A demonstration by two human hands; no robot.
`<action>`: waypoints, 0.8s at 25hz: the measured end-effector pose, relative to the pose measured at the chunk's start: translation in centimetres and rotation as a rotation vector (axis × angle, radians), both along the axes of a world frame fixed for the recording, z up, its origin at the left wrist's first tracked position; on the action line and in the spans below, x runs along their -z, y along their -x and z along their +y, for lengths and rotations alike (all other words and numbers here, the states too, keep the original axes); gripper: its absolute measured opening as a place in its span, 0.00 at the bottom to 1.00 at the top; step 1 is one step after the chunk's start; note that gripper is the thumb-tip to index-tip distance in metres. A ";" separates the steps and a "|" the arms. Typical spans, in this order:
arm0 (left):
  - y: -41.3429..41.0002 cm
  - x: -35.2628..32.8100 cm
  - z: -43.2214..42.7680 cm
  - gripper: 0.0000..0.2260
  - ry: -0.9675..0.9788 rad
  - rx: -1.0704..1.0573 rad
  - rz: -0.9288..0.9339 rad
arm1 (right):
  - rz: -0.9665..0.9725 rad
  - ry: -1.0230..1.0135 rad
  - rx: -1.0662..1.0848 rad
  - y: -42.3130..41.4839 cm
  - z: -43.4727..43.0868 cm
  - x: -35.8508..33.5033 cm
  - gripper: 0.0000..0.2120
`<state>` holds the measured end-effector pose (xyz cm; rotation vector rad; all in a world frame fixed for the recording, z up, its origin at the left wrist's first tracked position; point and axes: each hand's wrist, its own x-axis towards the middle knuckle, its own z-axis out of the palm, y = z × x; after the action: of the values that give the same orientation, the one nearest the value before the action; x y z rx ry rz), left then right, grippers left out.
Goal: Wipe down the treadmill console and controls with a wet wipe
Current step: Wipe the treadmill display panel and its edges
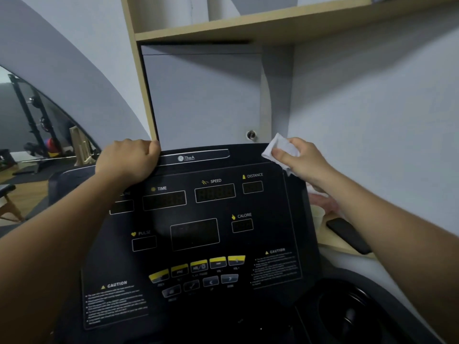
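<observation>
The black treadmill console [268, 209] fills the middle of the view, with dark displays labelled TIME, SPEED, DISTANCE, CALORIE and PULSE. A row of yellow and grey control buttons [198, 269] sits below the displays. My left hand [129, 160] grips the console's top left edge, fingers curled over it. My right hand [301, 161] holds a folded white wet wipe [278, 147] at the console's top right corner, with the thumb pressed over the wipe.
A wooden shelf unit [248, 31] and a grey cabinet door with a round knob [251, 134] stand close behind the console. A dark phone [347, 234] and a pale cup [318, 216] lie on a ledge to the right. A cup holder [347, 311] sits lower right. Gym gear shows far left.
</observation>
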<state>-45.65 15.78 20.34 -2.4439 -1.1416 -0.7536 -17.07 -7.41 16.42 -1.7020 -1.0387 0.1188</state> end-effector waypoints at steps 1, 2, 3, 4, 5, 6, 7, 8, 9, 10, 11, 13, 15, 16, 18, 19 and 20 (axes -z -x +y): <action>0.0 0.1 0.1 0.23 -0.011 -0.002 0.001 | -0.003 -0.037 0.096 0.6 -0.1 0.9 0.18; -0.1 0.1 0.2 0.24 -0.023 -0.004 0.003 | -0.005 -0.041 0.205 1.3 -0.3 1.9 0.19; -0.1 0.1 0.2 0.25 -0.034 -0.006 0.003 | 0.009 -0.020 0.301 2.0 -0.8 3.1 0.20; -0.2 0.2 0.2 0.25 -0.044 -0.009 -0.001 | 0.033 0.001 0.348 2.7 -1.5 4.5 0.19; -0.3 0.3 0.3 0.25 -0.054 -0.013 -0.007 | 0.053 0.017 0.346 3.1 -2.2 6.0 0.19; -0.4 0.4 0.3 0.25 -0.065 -0.016 -0.012 | 0.062 0.040 0.308 3.4 -3.0 7.2 0.19; -0.4 0.4 0.3 0.25 -0.074 -0.015 -0.017 | 0.063 0.062 0.260 3.4 -3.6 7.7 0.18; -0.4 0.4 0.4 0.25 -0.083 -0.014 -0.022 | 0.067 0.069 0.210 3.1 -3.7 7.2 0.17; -0.4 0.4 0.4 0.25 -0.089 -0.014 -0.028 | 0.069 0.065 0.176 2.6 -3.3 6.0 0.15; -0.4 0.4 0.3 0.24 -0.092 -0.014 -0.032 | 0.071 0.050 0.165 2.1 -2.7 4.5 0.13; -0.4 0.4 0.2 0.24 -0.090 -0.007 -0.035 | 0.084 0.029 0.156 1.8 -1.9 2.8 0.13; -0.2 0.4 -0.1 0.24 -0.075 0.009 -0.043 | 0.122 -0.011 0.129 1.5 -0.8 0.8 0.15; -0.1 0.3 -0.2 0.24 -0.053 0.009 -0.054 | 0.097 0.026 0.116 1.7 -1.4 2.1 0.15; -0.2 0.2 -0.4 0.23 -0.047 0.001 -0.052 | 0.072 0.063 0.129 2.1 -2.4 3.7 0.14; -0.3 0.3 -0.6 0.21 -0.046 -0.009 -0.048 | 0.077 0.098 0.103 2.9 -5.1 8.2 0.11; -0.3 0.4 -0.8 0.21 -0.042 -0.010 -0.057 | 0.104 0.107 0.068 3.5 -6.5 10.5 0.10; -0.3 0.4 -0.9 0.21 -0.034 -0.010 -0.073 | 0.124 0.123 0.047 4.1 -7.7 12.2 0.09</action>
<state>-45.37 14.91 19.94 -2.3990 -1.1565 -0.8581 -21.15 -15.16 4.24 -1.8046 -0.9146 0.2591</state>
